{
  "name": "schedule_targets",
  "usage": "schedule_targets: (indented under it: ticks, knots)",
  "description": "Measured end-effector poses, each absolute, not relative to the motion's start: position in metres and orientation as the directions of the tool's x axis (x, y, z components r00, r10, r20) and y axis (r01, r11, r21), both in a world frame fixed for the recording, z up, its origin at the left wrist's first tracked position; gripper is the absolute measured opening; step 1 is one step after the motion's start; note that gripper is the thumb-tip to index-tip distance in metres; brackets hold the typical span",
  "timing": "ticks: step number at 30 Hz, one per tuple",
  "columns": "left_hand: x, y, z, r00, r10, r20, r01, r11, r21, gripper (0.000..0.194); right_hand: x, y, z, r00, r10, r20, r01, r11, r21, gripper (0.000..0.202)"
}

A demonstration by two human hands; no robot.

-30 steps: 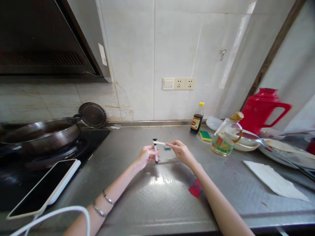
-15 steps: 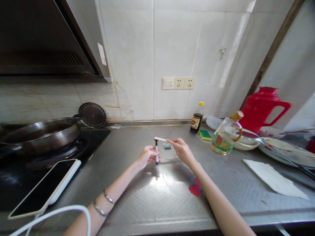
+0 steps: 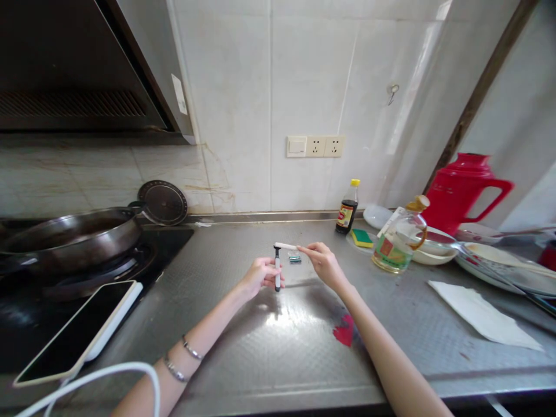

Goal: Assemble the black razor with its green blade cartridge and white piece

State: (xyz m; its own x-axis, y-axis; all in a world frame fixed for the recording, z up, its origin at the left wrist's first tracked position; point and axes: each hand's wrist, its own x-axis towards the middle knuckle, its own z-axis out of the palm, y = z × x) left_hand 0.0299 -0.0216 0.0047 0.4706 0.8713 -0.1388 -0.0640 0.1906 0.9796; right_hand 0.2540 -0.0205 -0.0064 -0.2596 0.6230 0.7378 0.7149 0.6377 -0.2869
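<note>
My left hand is closed around a slim white stick with black ends, held upright above the counter. Across its top runs a thin white rod, level and touching the black upper end; whether the two are joined I cannot tell. The rod's right end is pinched in the fingers of my right hand. Just behind, between the hands, small green batteries lie on the metal counter.
At left, a pan stands on the stove near a phone and white cable. To the right are a soy sauce bottle, sponge, oil jug, red thermos, dishes and a paper napkin.
The white rod and both hands have shifted very slightly to the right. Both hands keep their hold.
</note>
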Motion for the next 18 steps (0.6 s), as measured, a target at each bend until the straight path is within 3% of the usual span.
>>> schedule_targets:
  ticks: [8, 18]
  knots:
    - [0.0297, -0.0222, 0.0076, 0.468, 0.875, -0.126, -0.076, 0.181, 0.98, 0.027, 0.2532, -0.0183, -0.0099, -0.181, 0.637, 0.75, 0.662, 0.643, -0.386, 0.037]
    - [0.0295, -0.022, 0.0058, 0.458, 0.883, -0.105, -0.084, 0.161, 0.983, 0.028, 0.2549, -0.0205, -0.0036, -0.208, 0.69, 0.694, 0.554, 0.667, -0.497, 0.032]
